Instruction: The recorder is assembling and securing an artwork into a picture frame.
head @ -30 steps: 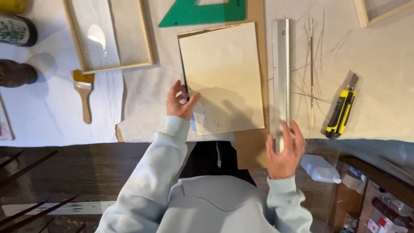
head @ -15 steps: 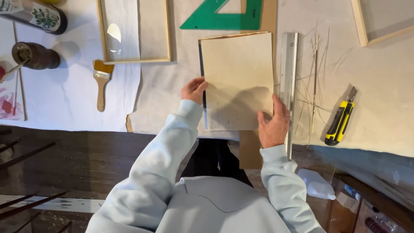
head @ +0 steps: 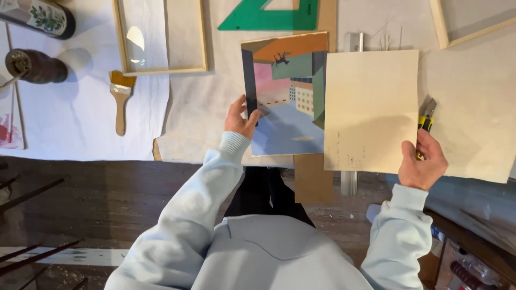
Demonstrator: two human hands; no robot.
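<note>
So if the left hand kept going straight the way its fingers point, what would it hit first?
The left hand points up the table, so after the painted panel in its grip, probably the green triangle ruler, though depth is unclear.

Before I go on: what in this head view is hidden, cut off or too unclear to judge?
- Metal ruler: head view, mostly covered by the blank sheet held in the right hand.
- Utility knife: mostly behind sheet and hand.
- Painting in the left hand: right edge under the sheet.
- Green set square and wooden frame: cut off by the top edge.
- Bottle: cut off at the top-left corner.
</note>
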